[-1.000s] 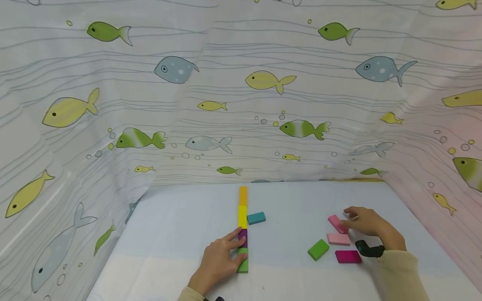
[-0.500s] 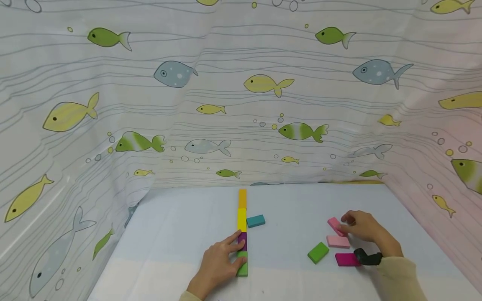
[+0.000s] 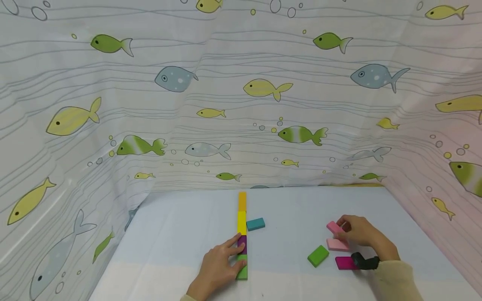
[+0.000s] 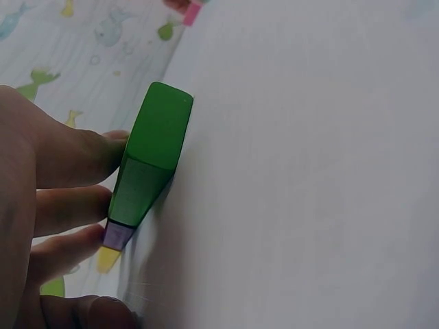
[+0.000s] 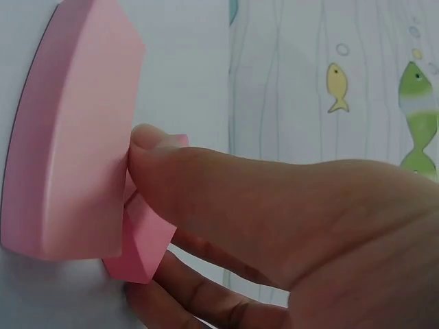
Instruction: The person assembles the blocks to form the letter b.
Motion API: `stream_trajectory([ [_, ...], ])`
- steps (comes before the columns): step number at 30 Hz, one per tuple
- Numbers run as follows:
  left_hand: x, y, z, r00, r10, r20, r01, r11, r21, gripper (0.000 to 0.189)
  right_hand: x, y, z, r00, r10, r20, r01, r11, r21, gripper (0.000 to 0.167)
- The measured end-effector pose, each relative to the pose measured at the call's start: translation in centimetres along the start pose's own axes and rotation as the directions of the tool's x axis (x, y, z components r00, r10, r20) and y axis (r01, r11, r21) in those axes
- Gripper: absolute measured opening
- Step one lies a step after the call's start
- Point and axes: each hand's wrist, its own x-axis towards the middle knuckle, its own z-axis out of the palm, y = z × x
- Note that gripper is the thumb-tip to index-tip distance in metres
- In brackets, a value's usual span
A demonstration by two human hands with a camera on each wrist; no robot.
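A row of blocks runs away from me: green (image 3: 242, 274), purple (image 3: 243, 239), yellow (image 3: 242, 223) and orange (image 3: 242, 202) at the far end. My left hand (image 3: 220, 263) rests on the row, with its thumb on the green block and outstretched fingers on the purple one. On the right, my right hand (image 3: 363, 234) pinches a slanted pink block (image 3: 334, 227) between thumb and fingers. Just in front of it lies a light pink block (image 5: 89, 151), close to the thumb in the right wrist view.
A teal block (image 3: 255, 224) lies right of the row, by the yellow block. Another green block (image 3: 318, 256) and a magenta block (image 3: 344, 263), partly covered by the black wrist strap (image 3: 364, 262), lie near the right hand. A fish-patterned sheet (image 3: 241, 96) surrounds the white table.
My right hand has shifted slightly left, its fingers coming round the slanted pink block. The left hand stays on the row. The head view has tilted up a little.
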Motion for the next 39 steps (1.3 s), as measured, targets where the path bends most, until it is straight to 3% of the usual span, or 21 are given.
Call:
stream_trajectory([
  [20, 0.00, -0.09, 0.09, 1.000, 0.009, -0.009, -0.009, 1.000, 0.003, 0.046, -0.24, 0.31, -0.34, 0.998, 0.028, -0.063, -0.034, 0.995, -0.090, 0.036],
  [29, -0.06, -0.03, 0.13, 1.000, 0.011, -0.007, -0.011, 1.000, -0.005, 0.046, -0.51, 0.36, -0.49, 0.998, 0.030, -0.051, -0.033, 0.998, -0.050, 0.051],
  [39, -0.11, -0.04, 0.07, 1.000, 0.007, -0.001, -0.007, 1.000, -0.012, 0.047, -0.33, 0.45, -0.49, 0.995, 0.022, -0.096, -0.030, 0.996, -0.080, 0.038],
])
